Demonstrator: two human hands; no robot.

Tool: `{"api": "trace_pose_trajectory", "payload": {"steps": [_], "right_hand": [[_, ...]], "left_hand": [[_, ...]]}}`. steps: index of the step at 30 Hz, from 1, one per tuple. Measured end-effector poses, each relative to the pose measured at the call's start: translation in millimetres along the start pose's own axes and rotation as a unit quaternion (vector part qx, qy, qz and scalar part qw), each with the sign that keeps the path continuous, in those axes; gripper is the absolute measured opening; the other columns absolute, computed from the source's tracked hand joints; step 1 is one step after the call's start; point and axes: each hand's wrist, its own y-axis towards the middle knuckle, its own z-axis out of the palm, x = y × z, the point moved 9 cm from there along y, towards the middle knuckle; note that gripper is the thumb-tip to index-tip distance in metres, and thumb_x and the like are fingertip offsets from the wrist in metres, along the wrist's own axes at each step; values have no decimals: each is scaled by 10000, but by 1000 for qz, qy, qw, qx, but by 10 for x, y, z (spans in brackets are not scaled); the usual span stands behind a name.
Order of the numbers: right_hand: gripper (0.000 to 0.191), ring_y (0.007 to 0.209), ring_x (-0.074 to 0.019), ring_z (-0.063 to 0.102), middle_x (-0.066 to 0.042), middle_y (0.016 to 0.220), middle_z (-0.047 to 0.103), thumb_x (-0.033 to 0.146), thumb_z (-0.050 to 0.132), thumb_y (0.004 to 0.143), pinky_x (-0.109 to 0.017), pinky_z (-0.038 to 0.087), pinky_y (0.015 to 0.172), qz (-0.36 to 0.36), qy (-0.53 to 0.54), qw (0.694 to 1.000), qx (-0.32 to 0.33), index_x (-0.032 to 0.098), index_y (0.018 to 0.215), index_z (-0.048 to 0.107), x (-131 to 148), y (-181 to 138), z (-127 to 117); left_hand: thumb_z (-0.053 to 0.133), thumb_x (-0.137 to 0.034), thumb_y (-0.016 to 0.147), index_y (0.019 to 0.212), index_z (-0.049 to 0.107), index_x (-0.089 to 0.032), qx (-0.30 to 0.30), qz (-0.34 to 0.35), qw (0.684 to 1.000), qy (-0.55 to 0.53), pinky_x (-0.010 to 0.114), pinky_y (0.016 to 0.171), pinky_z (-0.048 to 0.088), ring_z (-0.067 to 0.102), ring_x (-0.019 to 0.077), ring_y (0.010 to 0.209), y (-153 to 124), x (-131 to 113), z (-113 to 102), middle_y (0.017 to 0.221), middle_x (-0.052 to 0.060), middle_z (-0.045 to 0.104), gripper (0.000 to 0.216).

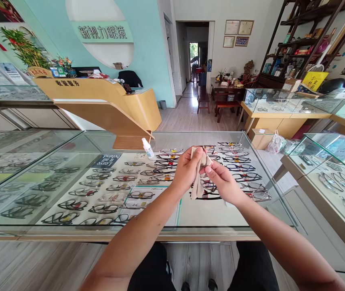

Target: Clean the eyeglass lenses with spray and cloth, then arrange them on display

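My left hand [186, 169] is closed round a beige cleaning cloth [197, 190], whose loose end hangs down. My right hand [222, 182] pinches a pair of eyeglasses [204, 162] at the cloth's right side. Only a bit of dark rim and lens shows between the fingers; folds of cloth and fingers hide the rest. Both hands are close together above a glass display counter [215, 234]. Under its top lie rows of eyeglasses, among them a dark pair [240, 167] right of my hands. A white spray bottle [148, 148] stands on the counter to the left.
A wooden reception desk [146, 107] stands beyond the counter at left. More glass cases [287, 115] line the right side, with a cardboard box [261, 138] and plastic bags [274, 142] on the floor. A table [225, 87] and wooden benches are farther back near a doorway.
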Motion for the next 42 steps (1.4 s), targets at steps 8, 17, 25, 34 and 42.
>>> {"api": "trace_pose_trajectory", "payload": {"steps": [8,17,25,34,42], "right_hand": [[393,1013,-240,613,-66,1075,666,608,642,1053,-386,505,946,-62,13,994,-85,268,899,765,139,70,-400],[323,925,-243,683,-52,918,740,593,721,957,-386,549,882,9,139,981,-132,281,877,704,89,126,-654],[358,876,-231,703,-46,908,761,598,692,995,-375,560,819,-6,134,984,-121,260,878,706,47,144,-663],[216,974,-258,656,-79,1098,821,279,545,1134,-419,512,890,-241,-499,825,-111,236,1047,737,414,-71,-146],[179,920,-261,619,-72,957,775,135,629,1065,-409,427,795,-240,-650,719,-51,209,915,694,182,-110,251]], "left_hand": [[866,-743,801,998,774,-210,-97,18,994,-44,308,753,562,728,203,830,161,21,-299,854,27,766,575],[862,-667,850,949,773,-206,-89,33,995,-35,264,666,507,625,144,702,210,-25,-353,736,2,668,479],[888,-586,841,975,786,-187,-92,-10,993,-72,312,797,579,748,201,877,208,56,-322,972,72,809,433],[676,-449,1061,1499,671,-261,14,-115,966,-232,422,1100,569,711,287,1355,145,111,-64,1522,128,711,477],[569,-437,1110,1520,649,-283,-6,-96,960,-264,420,1096,579,734,278,1320,179,-55,-122,1483,127,726,445]]}}
